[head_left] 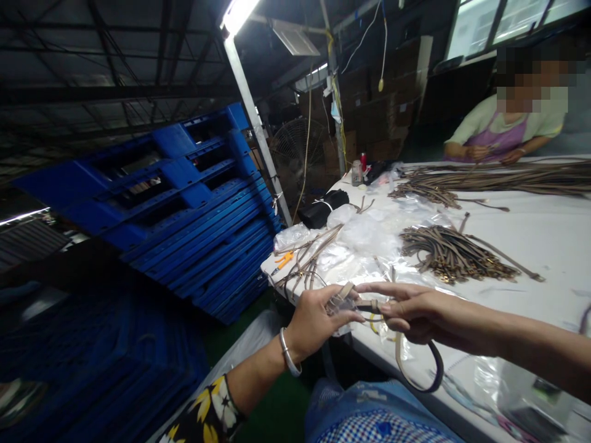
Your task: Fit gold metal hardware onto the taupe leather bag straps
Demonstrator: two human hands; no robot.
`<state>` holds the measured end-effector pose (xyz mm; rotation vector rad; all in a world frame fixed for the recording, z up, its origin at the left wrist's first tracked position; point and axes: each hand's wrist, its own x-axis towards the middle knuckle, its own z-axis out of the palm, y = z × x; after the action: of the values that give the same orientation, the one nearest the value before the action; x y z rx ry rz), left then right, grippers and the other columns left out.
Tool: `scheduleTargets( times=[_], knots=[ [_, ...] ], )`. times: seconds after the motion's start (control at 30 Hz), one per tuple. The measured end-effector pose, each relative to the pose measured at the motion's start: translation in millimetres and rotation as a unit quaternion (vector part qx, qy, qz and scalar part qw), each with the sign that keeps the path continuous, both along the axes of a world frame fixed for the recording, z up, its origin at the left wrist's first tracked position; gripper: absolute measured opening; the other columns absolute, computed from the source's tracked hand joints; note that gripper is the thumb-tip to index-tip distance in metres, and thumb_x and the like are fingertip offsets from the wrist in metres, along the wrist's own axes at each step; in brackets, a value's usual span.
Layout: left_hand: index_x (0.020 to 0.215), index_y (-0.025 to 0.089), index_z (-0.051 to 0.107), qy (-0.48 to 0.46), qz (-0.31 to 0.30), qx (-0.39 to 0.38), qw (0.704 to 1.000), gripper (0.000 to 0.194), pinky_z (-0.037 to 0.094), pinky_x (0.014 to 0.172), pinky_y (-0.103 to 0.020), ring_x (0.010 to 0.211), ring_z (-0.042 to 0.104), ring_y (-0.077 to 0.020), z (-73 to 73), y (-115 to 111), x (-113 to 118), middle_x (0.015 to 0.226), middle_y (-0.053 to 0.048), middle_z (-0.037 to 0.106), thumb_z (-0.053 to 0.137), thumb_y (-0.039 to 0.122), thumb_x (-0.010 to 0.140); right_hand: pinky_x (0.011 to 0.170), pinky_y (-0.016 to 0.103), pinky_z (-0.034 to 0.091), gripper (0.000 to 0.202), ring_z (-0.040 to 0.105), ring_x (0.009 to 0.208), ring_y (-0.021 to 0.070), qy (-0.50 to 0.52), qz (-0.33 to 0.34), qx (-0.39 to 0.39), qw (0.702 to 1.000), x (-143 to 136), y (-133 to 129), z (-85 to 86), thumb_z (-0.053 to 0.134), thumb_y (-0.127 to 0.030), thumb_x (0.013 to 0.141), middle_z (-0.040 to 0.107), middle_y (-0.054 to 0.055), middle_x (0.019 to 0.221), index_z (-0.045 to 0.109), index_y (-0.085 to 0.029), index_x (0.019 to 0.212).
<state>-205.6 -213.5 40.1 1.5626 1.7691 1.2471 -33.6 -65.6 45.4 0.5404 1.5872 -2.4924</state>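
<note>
My left hand (318, 320) is closed around one end of a narrow strap, with a bit of clear plastic showing between thumb and fingers. The rest of the strap (436, 369), dark on one face and tan on the other, runs to my right hand (420, 314) and hangs below it in a loop over the table edge. My right hand pinches the strap between thumb and fingers, close to the left fingertips. What exactly lies inside the left hand is partly hidden.
The white table (554, 246) bears a strap bundle (457, 252), longer straps (517, 178), clear plastic bags (369, 237), an orange-handled tool (282, 261) and a black roll (323, 209). Blue pallets (198, 215) are stacked left. A co-worker (508, 129) sits across the table.
</note>
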Motion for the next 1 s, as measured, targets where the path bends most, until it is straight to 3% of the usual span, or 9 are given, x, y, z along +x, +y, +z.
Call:
scheduleTargets(
  times=[0.1,0.2,0.3,0.5,0.6,0.7,0.8,0.9,1.0],
  knots=[
    [0.097,0.012,0.072,-0.042,-0.039,-0.03,0.998,0.035,0.051,0.077,-0.024,0.085,0.069,-0.0193,1.5,4,3,0.093,-0.007,0.074,0.08,0.034,0.072,0.047,0.019,0.023,0.07,0.035,0.053,0.0086,0.002,0.029,0.133,0.991,1,-4,-0.1,0.064,-0.034,0.086,0.051,-0.003,0.065,0.033,-0.022,0.148],
    [0.106,0.011,0.07,-0.102,-0.069,-0.058,0.991,0.046,0.053,0.081,-0.028,0.088,0.069,-0.0223,-1.8,9,2,0.094,-0.01,0.074,0.082,0.034,0.068,0.052,0.022,0.033,0.067,0.047,0.057,0.0113,0.049,0.073,0.302,0.949,2,-6,-1.7,0.06,-0.036,0.089,0.059,-0.002,0.065,0.032,-0.02,0.149],
    [0.109,0.011,0.068,-0.149,-0.076,-0.084,0.982,0.052,0.054,0.076,-0.028,0.083,0.069,-0.021,-6.0,12,1,0.096,-0.01,0.073,0.084,0.035,0.066,0.056,0.024,0.038,0.061,0.051,0.059,0.0128,0.092,0.079,0.388,0.913,2,-6,-2.7,0.058,-0.036,0.09,0.066,0.0,0.069,0.039,-0.019,0.146],
    [0.112,0.01,0.067,-0.131,-0.06,-0.119,0.982,0.051,0.037,0.042,-0.019,0.046,0.049,-0.0066,-5.9,12,11,0.088,-0.009,0.071,0.076,0.042,0.073,0.048,0.021,0.031,0.062,0.042,0.053,0.0093,0.023,0.05,0.219,0.974,2,-5,-5.2,0.065,-0.045,0.084,0.069,0.005,0.078,0.052,-0.015,0.136],
    [0.116,0.013,0.065,-0.118,-0.031,-0.076,0.99,0.048,0.04,0.046,-0.02,0.048,0.049,-0.0068,-4.1,9,15,0.086,-0.008,0.071,0.071,0.042,0.079,0.048,0.02,0.026,0.057,0.038,0.055,0.0078,0.025,-0.004,0.134,0.991,4,-4,-8.9,0.072,-0.044,0.078,0.068,0.007,0.08,0.063,-0.014,0.125],
    [0.117,0.017,0.063,-0.104,0.026,0.018,0.994,0.041,0.05,0.069,-0.024,0.076,0.063,-0.0138,-0.9,6,8,0.118,-0.011,0.066,0.066,0.042,0.084,0.049,0.021,0.026,0.055,0.038,0.057,0.0085,0.042,-0.025,0.108,0.993,8,-4,-11.7,0.072,-0.044,0.078,0.068,0.007,0.081,0.065,-0.014,0.123],
    [0.116,0.015,0.066,-0.066,-0.022,-0.027,0.997,0.042,0.047,0.084,-0.028,0.095,0.062,-0.02,2.5,4,-2,0.117,-0.011,0.067,0.064,0.043,0.085,0.051,0.022,0.03,0.057,0.041,0.058,0.0101,0.048,0.004,0.163,0.985,13,-5,-11.1,0.067,-0.049,0.082,0.068,0.007,0.082,0.062,-0.015,0.127],
    [0.1,0.01,0.072,-0.028,-0.093,-0.152,0.984,0.04,0.045,0.068,-0.024,0.075,0.061,-0.0173,3.3,2,-7,0.085,-0.006,0.071,0.067,0.045,0.081,0.057,0.025,0.04,0.056,0.05,0.062,0.0134,0.088,0.054,0.305,0.947,20,-2,-7.6,0.059,-0.052,0.088,0.07,0.006,0.085,0.056,-0.019,0.133],
    [0.089,0.01,0.074,-0.02,-0.088,-0.187,0.978,0.034,0.04,0.06,-0.02,0.066,0.055,-0.013,2.5,-2,-7,0.073,-0.002,0.067,0.071,0.043,0.078,0.068,0.028,0.046,0.054,0.06,0.074,0.018,0.119,0.09,0.414,0.898,27,4,-2.0,0.055,-0.048,0.092,0.071,0.005,0.091,0.048,-0.025,0.139]
  ],
)
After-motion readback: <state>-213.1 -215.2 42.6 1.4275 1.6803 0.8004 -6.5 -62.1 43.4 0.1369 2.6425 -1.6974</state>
